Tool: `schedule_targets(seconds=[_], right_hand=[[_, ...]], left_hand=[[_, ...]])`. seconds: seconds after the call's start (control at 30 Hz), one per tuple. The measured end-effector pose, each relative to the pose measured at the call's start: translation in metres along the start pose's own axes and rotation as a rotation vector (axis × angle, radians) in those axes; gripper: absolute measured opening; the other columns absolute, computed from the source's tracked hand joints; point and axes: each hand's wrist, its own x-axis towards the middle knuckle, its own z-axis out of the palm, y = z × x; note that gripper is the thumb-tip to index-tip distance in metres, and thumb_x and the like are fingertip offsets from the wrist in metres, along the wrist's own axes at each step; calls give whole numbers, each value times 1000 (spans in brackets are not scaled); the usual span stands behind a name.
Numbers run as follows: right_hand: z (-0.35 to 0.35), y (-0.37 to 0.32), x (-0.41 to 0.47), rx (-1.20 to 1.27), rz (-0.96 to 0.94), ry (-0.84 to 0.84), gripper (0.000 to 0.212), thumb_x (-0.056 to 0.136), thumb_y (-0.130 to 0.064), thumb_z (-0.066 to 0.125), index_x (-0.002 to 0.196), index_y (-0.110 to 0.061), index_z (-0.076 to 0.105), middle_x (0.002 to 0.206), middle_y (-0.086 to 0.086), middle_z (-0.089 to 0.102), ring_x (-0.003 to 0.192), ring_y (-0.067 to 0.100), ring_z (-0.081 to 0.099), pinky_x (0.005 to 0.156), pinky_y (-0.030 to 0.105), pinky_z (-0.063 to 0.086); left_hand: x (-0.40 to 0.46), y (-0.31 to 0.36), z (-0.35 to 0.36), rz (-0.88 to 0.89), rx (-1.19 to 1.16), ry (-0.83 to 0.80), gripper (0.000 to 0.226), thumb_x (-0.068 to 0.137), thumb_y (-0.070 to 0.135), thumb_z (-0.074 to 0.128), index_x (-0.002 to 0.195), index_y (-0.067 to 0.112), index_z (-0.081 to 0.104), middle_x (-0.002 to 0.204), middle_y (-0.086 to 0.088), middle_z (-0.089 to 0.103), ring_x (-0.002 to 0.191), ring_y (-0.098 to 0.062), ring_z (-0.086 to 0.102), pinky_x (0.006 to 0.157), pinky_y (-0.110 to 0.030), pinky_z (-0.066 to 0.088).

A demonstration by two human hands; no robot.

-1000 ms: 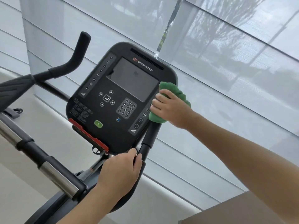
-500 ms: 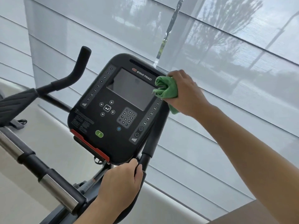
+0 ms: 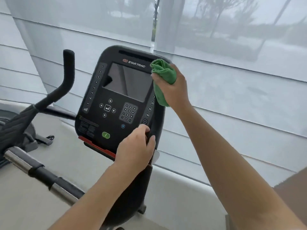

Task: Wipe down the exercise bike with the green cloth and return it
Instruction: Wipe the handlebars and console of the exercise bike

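Two bare hands are at work on the black exercise bike (image 3: 49, 176), which sits in front of pale sheer window blinds (image 3: 232, 80) with blurred trees showing through them. Much of the bike is cut off at the left and bottom edges, so only its bars and head show. Its black rounded console (image 3: 116, 97), marked STAR TRAC, is the thing to steer by. Left of the console a curved black handlebar (image 3: 66, 80) rises, and lower left runs a black-and-chrome grip bar (image 3: 33, 166), blurred at its near end. Along the console's bottom edge lies a red strip (image 3: 94, 146), partly covered by the left wrist.

The right hand (image 3: 174, 87) is at the console's upper right corner, fingers curled round the bunched green microfibre cloth (image 3: 163, 75), which touches the console there and hides the numbers beneath it. A tail of cloth hangs down beside the palm.

The left hand (image 3: 136, 150) is at the console's lower right corner, fingers curled onto its edge, gripping it; the fingertips are hard to make out against the black. A small green oval button (image 3: 105, 135) sits just left of that hand.
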Motion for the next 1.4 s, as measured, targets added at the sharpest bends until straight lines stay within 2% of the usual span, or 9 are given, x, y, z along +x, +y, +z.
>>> schedule_targets(seconds=[0.17, 0.47, 0.6, 0.7, 0.87, 0.97, 1.13, 1.3, 1.4], right_hand=[[1, 31, -41, 122, 75, 4, 34, 97, -46, 70, 128, -37, 61, 106, -16, 75, 102, 6, 71, 94, 41, 59], [2, 92, -117, 357, 231, -30, 39, 96, -31, 73, 134, -29, 63, 112, -10, 74, 106, 10, 69, 97, 43, 57], [-13, 108, -113, 456, 270, -81, 29, 93, -36, 78, 117, -37, 61, 118, 0, 66, 106, 12, 67, 97, 40, 55], [-22, 101, -77, 527, 268, -24, 42, 89, -41, 81, 117, -30, 51, 123, 2, 61, 109, 16, 66, 98, 40, 55], [-3, 71, -19, 509, 140, -142, 23, 93, -56, 68, 106, -37, 69, 101, -15, 73, 98, 3, 70, 91, 32, 55], [9, 77, -30, 567, 193, -209, 21, 101, -54, 59, 104, -37, 70, 82, -17, 74, 86, 12, 75, 83, 42, 60], [17, 99, -105, 599, 262, -64, 24, 105, -40, 58, 128, -38, 64, 104, -14, 74, 100, 7, 70, 88, 26, 56], [20, 103, -172, 630, 370, -122, 17, 104, -43, 59, 120, -37, 63, 104, -7, 73, 100, 16, 70, 92, 50, 58], [9, 102, -140, 590, 369, -130, 17, 101, -46, 62, 116, -38, 64, 101, -11, 73, 97, 10, 70, 90, 38, 58]], left_hand=[[1, 16, 24, 72, 10, 139, 15, 106, 31, 52, 102, 19, 46, 97, 3, 53, 68, -18, 55, 59, -30, 44], [6, 0, 29, 108, -93, 195, 17, 105, 7, 52, 103, 22, 61, 95, 5, 64, 90, -16, 62, 79, -35, 51], [4, -1, 28, 111, -71, 220, 16, 103, 16, 52, 109, 24, 64, 99, 9, 67, 94, -13, 65, 79, -20, 50], [2, 3, 28, 71, -92, 223, 18, 99, 22, 52, 113, 28, 62, 98, 11, 67, 93, -14, 66, 75, -15, 49], [1, 6, 28, 73, -113, 294, 21, 96, 17, 53, 114, 28, 55, 100, 14, 63, 95, -17, 65, 75, -20, 51], [1, 3, 29, 109, -86, 345, 21, 95, 16, 54, 115, 23, 53, 110, 11, 60, 98, -20, 63, 80, -29, 52], [3, 2, 30, 178, -46, 333, 25, 94, 15, 54, 119, 18, 53, 116, 7, 58, 106, -23, 62, 87, -42, 54], [5, 1, 28, 250, -30, 322, 20, 93, 9, 53, 110, 17, 56, 109, 3, 58, 100, -21, 60, 84, -29, 49], [4, 0, 27, 271, -35, 326, 17, 93, 6, 53, 106, 15, 58, 106, 1, 57, 99, -20, 59, 82, -25, 47]])
